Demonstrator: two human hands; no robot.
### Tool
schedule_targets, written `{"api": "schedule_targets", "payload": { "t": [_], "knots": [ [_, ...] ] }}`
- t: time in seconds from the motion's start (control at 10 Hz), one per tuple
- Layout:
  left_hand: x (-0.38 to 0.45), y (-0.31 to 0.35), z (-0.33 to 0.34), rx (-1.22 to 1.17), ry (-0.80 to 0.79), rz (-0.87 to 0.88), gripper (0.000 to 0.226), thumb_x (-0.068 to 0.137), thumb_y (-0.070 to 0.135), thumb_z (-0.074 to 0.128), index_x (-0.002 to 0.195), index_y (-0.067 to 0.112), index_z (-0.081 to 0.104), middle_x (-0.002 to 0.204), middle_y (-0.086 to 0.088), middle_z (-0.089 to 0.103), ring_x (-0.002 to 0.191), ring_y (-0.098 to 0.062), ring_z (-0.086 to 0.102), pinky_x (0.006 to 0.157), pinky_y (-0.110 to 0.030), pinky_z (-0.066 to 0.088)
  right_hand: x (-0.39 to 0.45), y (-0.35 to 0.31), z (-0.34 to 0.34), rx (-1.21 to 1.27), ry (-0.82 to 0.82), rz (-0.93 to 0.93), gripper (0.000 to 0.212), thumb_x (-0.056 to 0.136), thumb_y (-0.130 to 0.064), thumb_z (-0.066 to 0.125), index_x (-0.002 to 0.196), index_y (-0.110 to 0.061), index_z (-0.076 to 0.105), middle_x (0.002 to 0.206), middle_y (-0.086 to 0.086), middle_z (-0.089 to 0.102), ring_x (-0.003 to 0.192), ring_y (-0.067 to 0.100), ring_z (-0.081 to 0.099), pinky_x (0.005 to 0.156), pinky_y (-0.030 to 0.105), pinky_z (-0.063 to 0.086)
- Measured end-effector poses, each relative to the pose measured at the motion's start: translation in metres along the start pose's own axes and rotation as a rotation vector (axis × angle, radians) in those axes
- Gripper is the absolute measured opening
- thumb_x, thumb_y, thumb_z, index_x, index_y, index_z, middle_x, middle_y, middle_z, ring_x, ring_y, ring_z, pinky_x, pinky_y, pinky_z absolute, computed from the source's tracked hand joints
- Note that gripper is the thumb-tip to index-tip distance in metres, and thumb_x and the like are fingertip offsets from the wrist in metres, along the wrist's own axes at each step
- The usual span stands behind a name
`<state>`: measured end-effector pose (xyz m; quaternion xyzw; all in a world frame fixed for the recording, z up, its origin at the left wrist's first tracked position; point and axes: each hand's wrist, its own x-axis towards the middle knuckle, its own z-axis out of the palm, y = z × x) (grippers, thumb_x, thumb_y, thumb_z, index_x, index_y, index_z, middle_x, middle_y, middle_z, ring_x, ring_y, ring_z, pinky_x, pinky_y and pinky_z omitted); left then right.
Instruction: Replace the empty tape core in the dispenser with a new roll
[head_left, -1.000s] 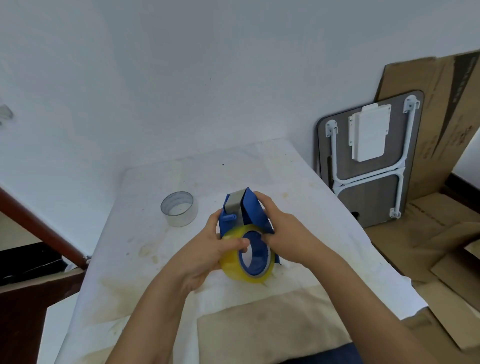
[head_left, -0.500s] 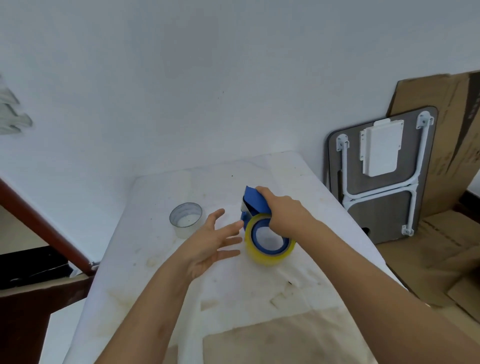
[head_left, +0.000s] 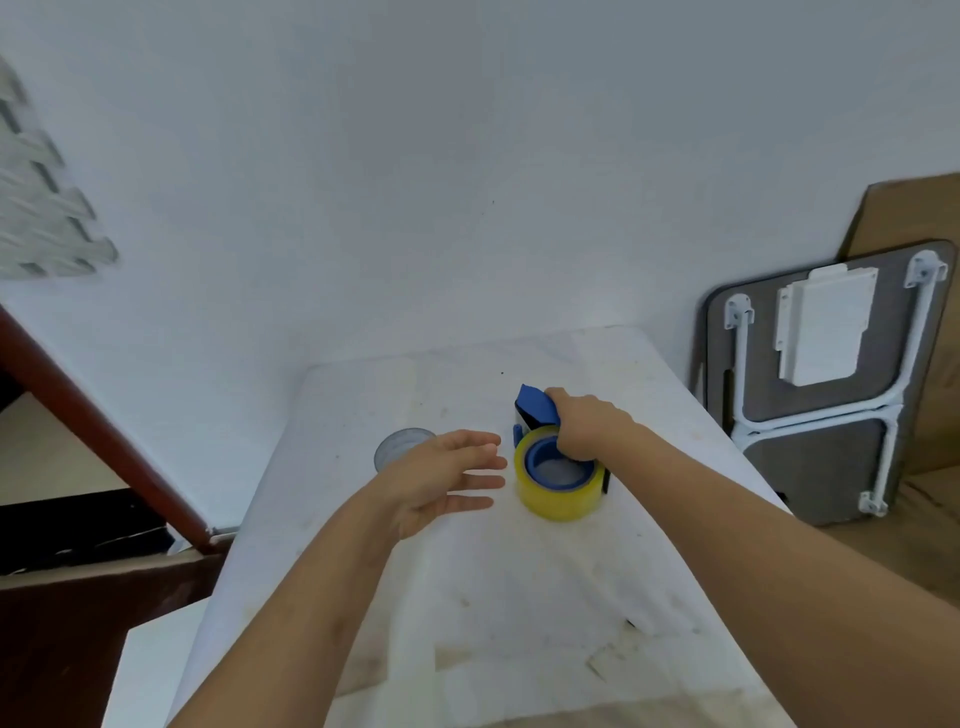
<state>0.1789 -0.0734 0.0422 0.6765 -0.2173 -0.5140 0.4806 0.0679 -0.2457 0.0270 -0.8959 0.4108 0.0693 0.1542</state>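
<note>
The right hand (head_left: 584, 428) has its grip closed on the blue plastic tape dispenser (head_left: 537, 404), with the yellow-tinted clear tape roll (head_left: 558, 493) seated just below it on the white counter (head_left: 519, 597). The left hand (head_left: 441, 480) hovers beside with fingers spread and empty. Keep the grip firm while pressing the roll fully home.

Folded table (head_left: 810, 467) against white wall (head_left: 467, 182), cardboard (head_left: 904, 213) behind, stained white tabletop (head_left: 519, 597)

Soft, even daylight fills the scene, with no glare and only faint shadows under the forearms on the desk (head_left: 519, 597). Wide-angle distortion bends the edges, and the wall decoration (head_left: 47, 223) at left is smeared.
</note>
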Motion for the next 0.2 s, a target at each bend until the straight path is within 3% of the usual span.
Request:
{"api": "schedule_targets", "payload": {
  "t": [0.1, 0.2],
  "knots": [
    [0.0013, 0.0012, 0.0004, 0.005, 0.002, -0.004, 0.029, 0.100, 0.018, 0.059, 0.128, 0.014, 0.063, 0.126, -0.010, 0.070, 0.114, -0.025, 0.069, 0.098, -0.043, 0.057, -0.0005, 0.0019, -0.0011, -0.051, -0.031, -0.007, 0.069, 0.089, -0.015, 0.055, 0.149, -0.020, 0.021, 0.122, 0.017, 0.058, 0.104, 0.034, 0.061, 0.072, 0.037, 0.045],
    [0.0013, -0.0021, 0.0029, 0.035, 0.031, 0.030, 0.028, 0.101, 0.019, 0.057, 0.127, 0.015, 0.064, 0.125, -0.007, 0.071, 0.112, -0.023, 0.070, 0.099, -0.042, 0.057, -0.0006, 0.0068, -0.0059, -0.006, -0.071, -0.040, 0.079, 0.087, -0.028, 0.063, 0.152, -0.024, 0.018, 0.131, 0.014, 0.055, 0.111, 0.032, 0.059, 0.084, 0.039, 0.052]
  ]
}}
